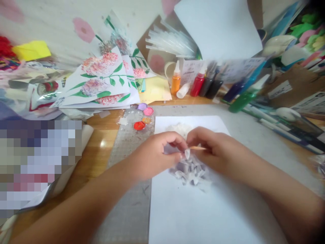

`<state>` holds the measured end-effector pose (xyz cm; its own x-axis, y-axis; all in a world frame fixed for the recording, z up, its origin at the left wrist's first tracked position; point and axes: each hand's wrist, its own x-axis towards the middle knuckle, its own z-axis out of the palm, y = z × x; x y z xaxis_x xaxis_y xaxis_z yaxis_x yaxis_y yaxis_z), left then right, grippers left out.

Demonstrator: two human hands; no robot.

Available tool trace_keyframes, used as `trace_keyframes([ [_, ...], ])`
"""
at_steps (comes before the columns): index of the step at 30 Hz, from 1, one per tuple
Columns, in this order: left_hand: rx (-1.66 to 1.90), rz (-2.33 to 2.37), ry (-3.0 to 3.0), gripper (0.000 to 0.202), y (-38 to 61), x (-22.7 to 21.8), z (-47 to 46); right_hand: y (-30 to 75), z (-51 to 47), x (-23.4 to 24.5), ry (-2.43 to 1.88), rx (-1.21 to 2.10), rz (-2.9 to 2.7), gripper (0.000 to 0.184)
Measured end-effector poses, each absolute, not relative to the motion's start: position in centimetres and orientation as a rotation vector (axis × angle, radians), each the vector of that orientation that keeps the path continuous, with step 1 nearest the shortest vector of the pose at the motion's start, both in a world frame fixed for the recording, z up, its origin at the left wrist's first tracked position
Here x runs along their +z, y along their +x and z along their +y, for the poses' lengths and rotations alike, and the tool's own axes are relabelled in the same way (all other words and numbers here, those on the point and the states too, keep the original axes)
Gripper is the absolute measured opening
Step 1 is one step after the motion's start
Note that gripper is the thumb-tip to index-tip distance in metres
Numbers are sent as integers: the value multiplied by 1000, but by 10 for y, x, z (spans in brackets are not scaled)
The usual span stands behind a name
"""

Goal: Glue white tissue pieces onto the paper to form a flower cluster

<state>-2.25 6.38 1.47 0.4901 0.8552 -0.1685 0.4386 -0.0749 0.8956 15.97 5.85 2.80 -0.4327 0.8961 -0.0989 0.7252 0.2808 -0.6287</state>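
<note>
My left hand (pixel 162 152) pinches a small piece of white tissue paper (pixel 187 154) between thumb and forefinger. Close against it, my right hand (pixel 215 147) has its fingers closed on a thin wooden stick (pixel 198 148), whose end meets the tissue piece. Beneath both hands lies a loose heap of crumpled white tissue pieces (pixel 194 174) on a white sheet of paper (pixel 182 210). Behind my fingers a second pale, fluffy pile (pixel 179 128) is partly hidden.
A grey cutting mat (pixel 127 189) covers the wooden table (pixel 99 152). Small paint cups (pixel 139 125) stand left of the sheet. Paint bottles (pixel 175 81), flower pictures (pixel 101 81) and a bundle of clear sticks (pixel 172 40) line the back. A cardboard box (pixel 286 84) is at right.
</note>
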Motion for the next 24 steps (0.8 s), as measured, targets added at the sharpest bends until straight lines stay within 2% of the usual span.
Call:
trace_keyframes([
  [6,523,1087,1746,16,-22,14,62,160,60,25,-1450,1025,-2186,15],
  [13,524,1093,1743,8,-21,12,63,152,57,29,-1517,1026,-2213,19],
  [17,569,1124,1764,8,-20,11,66,154,52,31,-1459,898,-2297,22],
  [22,643,1154,1706,12,-19,9,65,154,50,30,-1464,564,-2445,29],
  [24,653,1176,1700,12,-19,10,65,152,52,28,-1508,469,-2414,24],
])
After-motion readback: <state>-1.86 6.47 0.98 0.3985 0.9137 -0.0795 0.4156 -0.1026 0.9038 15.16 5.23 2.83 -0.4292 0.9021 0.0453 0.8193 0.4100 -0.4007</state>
